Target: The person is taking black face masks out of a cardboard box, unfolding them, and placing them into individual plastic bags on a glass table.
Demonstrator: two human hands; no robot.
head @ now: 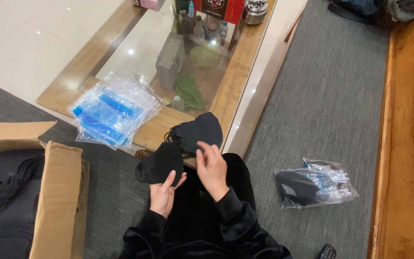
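Black mask pinched in left hand fingers; right hand fingers loose beside it.

I hold one black mask, cupped and curved, just off the table's near edge. A small stack of black masks lies on that edge.

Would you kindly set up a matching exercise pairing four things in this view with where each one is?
Things:
1. Single black face mask
2. Stack of clear plastic bags with blue print
3. Open brown cardboard box
4. Clear bag packed with black masks

Places:
A. on the grey carpet, right of the person
B. in the left hand
C. on the wooden table corner
D. far left, on the floor

Pairs: 1-B, 2-C, 3-D, 4-A
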